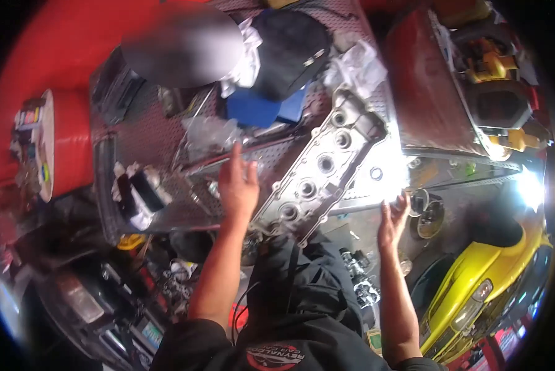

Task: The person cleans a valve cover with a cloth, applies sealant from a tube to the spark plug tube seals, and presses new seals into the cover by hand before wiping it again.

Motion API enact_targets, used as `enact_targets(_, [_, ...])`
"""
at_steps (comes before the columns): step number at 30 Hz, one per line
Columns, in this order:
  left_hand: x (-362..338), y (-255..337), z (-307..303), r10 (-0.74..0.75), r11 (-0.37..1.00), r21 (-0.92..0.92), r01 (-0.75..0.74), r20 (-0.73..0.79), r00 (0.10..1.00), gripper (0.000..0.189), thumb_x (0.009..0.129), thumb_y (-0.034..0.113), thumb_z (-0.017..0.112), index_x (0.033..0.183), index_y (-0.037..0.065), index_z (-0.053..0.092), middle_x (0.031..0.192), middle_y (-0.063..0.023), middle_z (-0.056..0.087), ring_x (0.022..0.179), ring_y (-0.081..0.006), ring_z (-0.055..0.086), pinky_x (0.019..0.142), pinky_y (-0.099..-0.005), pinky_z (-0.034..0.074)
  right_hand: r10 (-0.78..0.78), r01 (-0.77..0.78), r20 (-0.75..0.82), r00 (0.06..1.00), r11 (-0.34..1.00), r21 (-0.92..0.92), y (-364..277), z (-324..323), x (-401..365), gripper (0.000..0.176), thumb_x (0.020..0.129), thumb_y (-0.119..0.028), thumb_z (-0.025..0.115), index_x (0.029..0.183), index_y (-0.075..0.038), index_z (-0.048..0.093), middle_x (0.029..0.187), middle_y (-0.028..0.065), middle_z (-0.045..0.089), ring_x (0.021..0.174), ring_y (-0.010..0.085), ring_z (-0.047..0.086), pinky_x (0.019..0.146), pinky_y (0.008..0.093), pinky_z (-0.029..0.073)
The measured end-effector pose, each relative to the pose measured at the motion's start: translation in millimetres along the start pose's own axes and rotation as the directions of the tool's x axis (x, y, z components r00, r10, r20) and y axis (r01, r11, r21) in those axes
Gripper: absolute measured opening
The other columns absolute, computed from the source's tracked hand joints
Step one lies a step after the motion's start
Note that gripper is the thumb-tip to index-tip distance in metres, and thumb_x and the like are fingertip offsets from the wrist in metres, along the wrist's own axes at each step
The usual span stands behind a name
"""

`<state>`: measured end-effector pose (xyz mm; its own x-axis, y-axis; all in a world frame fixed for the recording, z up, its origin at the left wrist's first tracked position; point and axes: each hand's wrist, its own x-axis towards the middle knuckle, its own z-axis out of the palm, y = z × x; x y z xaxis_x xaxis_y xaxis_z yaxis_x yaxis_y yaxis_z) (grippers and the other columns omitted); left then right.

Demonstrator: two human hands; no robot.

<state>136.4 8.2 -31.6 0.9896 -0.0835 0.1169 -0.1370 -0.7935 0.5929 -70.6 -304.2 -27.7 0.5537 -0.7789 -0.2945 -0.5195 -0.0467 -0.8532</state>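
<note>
A metal engine valve cover [316, 166] lies slantwise across the front of the workbench, its underside and row of round holes facing up. Just left of it my left hand [237, 187] is raised over the bench with fingers stretched out, holding nothing. My right hand [394, 221] hovers by the bench's front right corner, fingers apart and pointing up, also without anything in it. Between the cover and that hand, a small dark ring [375, 173] rests on a brightly lit surface. Clear plastic wrap [213, 137] lies beyond my left fingertips.
The perforated bench [147, 128] holds a blue box [252, 107], a black bag-like item [290, 52], white crumpled cloths [356, 67] and a blurred grey shape. Engine parts [361, 278] lie on the floor. A yellow car front [475, 290] stands right, a dark car part [98, 297] left.
</note>
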Motion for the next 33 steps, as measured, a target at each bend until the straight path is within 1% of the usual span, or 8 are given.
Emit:
enact_targets(4, [79.7,98.2,54.5,0.451,0.887,-0.102,-0.450,-0.017,0.892,0.053,0.087,0.021,0.072,0.136,0.012,0.056,0.092,-0.0096,0.066,0.086,-0.0308,0.060,0.082,-0.0444,0.047,0.000,0.000,0.022,1.000,1.000,0.026,-26.3,37.7,-10.1,0.069,0.095,-0.018,0.068,0.152,-0.009,0.030,0.142,0.0162,0.043,0.118,0.0244,0.052,0.098,0.0369,0.045])
enact_targets(13, [257.3,116.3,48.5,0.412,0.911,0.118,-0.395,-0.244,0.878,0.043,0.084,0.020,0.071,0.125,0.007,0.063,0.090,-0.0115,0.066,0.087,-0.0329,0.061,0.079,-0.0472,0.047,0.212,-0.190,-0.076,0.974,0.955,0.228,-33.0,53.2,-41.5,0.057,0.099,-0.011,0.060,0.149,-0.006,0.035,0.141,0.0153,0.043,0.120,0.0223,0.050,0.103,0.0361,0.042])
enact_targets(17, [314.1,149.1,73.3,0.567,0.820,-0.070,-0.568,-0.034,0.823,0.039,0.085,0.018,0.068,0.122,0.008,0.064,0.098,-0.0176,0.069,0.096,-0.0366,0.063,0.089,-0.0468,0.048,0.263,-0.236,-0.151,0.953,0.956,0.173,-15.2,39.6,-39.8,0.052,0.100,-0.020,0.061,0.145,-0.005,0.041,0.139,0.0144,0.047,0.117,0.0210,0.051,0.097,0.0349,0.045])
enact_targets(23, [341.7,185.4,259.1,0.694,0.593,0.250,-0.765,0.323,0.643,0.037,0.095,0.032,0.050,0.123,0.016,0.066,0.113,-0.0111,0.070,0.112,-0.0315,0.062,0.100,-0.0638,0.036,0.292,-0.269,-0.181,0.939,0.953,0.140,-52.1,66.2,-53.9,0.048,0.099,-0.024,0.060,0.141,-0.003,0.048,0.128,0.0133,0.056,0.103,0.0202,0.059,0.085,0.0326,0.049])
enact_targets(26, [350.5,199.1,249.5,0.452,0.723,0.161,-0.671,0.624,0.637,0.035,0.093,0.026,0.052,0.123,0.017,0.067,0.114,-0.0107,0.070,0.112,-0.0310,0.062,0.106,-0.0688,0.026,0.263,-0.240,-0.145,0.954,0.958,0.158,-64.8,65.8,-61.2,0.046,0.100,-0.025,0.059,0.138,-0.002,0.050,0.130,0.0129,0.058,0.107,0.0215,0.060,0.085,0.0330,0.049])
enact_targets(31, [376.9,240.5,134.5,0.509,0.817,-0.319,-0.481,0.007,0.860,0.029,0.092,0.027,0.058,0.111,0.008,0.068,0.104,-0.0214,0.070,0.099,-0.0385,0.067,0.087,-0.0423,0.053,0.361,-0.271,-0.144,0.921,0.863,0.427,-83.1,43.4,-34.3,0.048,0.101,-0.035,0.054,0.135,-0.001,0.053,0.127,0.0131,0.061,0.115,0.0232,0.058,0.090,0.0364,0.049])
enact_targets(32, [370.8,245.8,94.2,0.535,0.725,-0.509,-0.464,-0.009,0.845,0.029,0.091,0.029,0.062,0.107,0.006,0.070,0.103,-0.0218,0.069,0.098,-0.0385,0.067,0.085,-0.0432,0.052,0.356,-0.254,-0.122,0.926,0.830,0.496,-85.8,39.8,-20.1,0.048,0.102,-0.034,0.053,0.137,-0.001,0.051,0.127,0.0129,0.061,0.121,0.0245,0.058,0.090,0.0360,0.049])
enact_targets(33, [366.8,251.8,54.8,0.485,0.851,-0.285,-0.440,0.109,0.868,0.028,0.091,0.027,0.063,0.108,0.006,0.071,0.104,-0.0204,0.070,0.096,-0.0373,0.067,0.084,-0.0423,0.052,0.102,-0.069,-0.085,0.991,0.944,0.323,-80.1,43.1,-6.2,0.050,0.102,-0.033,0.051,0.139,0.001,0.048,0.133,0.0131,0.057,0.124,0.0266,0.057,0.095,0.0376,0.049])
